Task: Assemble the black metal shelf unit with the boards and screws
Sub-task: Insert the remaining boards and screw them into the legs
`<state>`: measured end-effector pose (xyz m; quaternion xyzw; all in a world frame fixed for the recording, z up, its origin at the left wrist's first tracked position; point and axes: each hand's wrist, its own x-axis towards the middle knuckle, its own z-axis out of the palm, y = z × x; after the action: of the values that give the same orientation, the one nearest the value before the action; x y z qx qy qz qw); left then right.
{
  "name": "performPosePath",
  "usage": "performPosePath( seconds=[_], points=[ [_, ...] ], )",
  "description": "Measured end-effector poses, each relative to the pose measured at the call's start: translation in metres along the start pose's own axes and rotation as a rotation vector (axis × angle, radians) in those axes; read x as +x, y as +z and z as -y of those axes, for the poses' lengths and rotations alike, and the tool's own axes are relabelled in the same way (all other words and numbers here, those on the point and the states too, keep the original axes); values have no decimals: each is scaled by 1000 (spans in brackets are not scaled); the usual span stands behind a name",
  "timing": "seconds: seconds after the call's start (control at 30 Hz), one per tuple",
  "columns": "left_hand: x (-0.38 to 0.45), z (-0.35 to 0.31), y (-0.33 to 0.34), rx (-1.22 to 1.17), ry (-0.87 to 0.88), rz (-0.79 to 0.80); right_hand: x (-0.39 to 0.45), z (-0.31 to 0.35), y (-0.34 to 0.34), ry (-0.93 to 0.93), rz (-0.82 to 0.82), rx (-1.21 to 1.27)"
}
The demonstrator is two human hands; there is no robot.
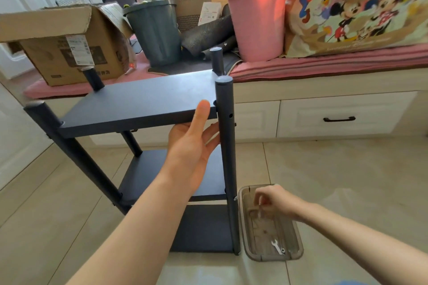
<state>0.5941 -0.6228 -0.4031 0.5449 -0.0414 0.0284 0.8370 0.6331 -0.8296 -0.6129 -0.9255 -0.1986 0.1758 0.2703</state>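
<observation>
Shelf unit (148, 122): matte black flat boards on round metal posts, standing on the tiled floor, near centre.
Left hand (192, 143): thumb on the top board (143, 97), straight fingers beneath its near edge, beside the near-right post (228, 157).
Right hand (275, 199): fingertips pinched together over the translucent tray (247, 238) (contents of the pinch unclear).
Tray contents: small wrench (278, 246).
Far: cardboard box (69, 53), grey bin (155, 32), pink bin (257, 23).

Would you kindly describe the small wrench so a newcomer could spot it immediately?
Find the black shelf unit on the tiled floor; just to its right lies a translucent grey tray. The wrench rests at the tray's near end, away from the right hand: it is the only bright, silvery open-ended tool there.
</observation>
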Motion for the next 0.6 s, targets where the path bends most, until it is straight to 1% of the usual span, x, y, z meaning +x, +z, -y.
performPosePath(
  seconds=[0.07,0.2,0.27,0.37,0.4,0.47,0.6],
  points=[
    [-1,-1,0,-13,-19,-2,-15,26,-29,-16,-95,77],
    [-3,-3,-1,1,-36,-13,-52,85,-84,-105,-280,273],
    [-4,-4,-2,17,-35,-8,-70,116,-108,-165,-427,360],
    [-4,-6,-2,43,-32,1,-91,157,-137,-254,-703,520],
    [-4,-7,-2,48,-35,-5,-96,168,-142,-274,-764,585],
    [-4,-7,-1,51,-45,-19,-101,187,-147,-291,-838,644],
    [-3,-8,1,42,-56,-18,-102,204,-142,-264,-888,625]
  ],
)
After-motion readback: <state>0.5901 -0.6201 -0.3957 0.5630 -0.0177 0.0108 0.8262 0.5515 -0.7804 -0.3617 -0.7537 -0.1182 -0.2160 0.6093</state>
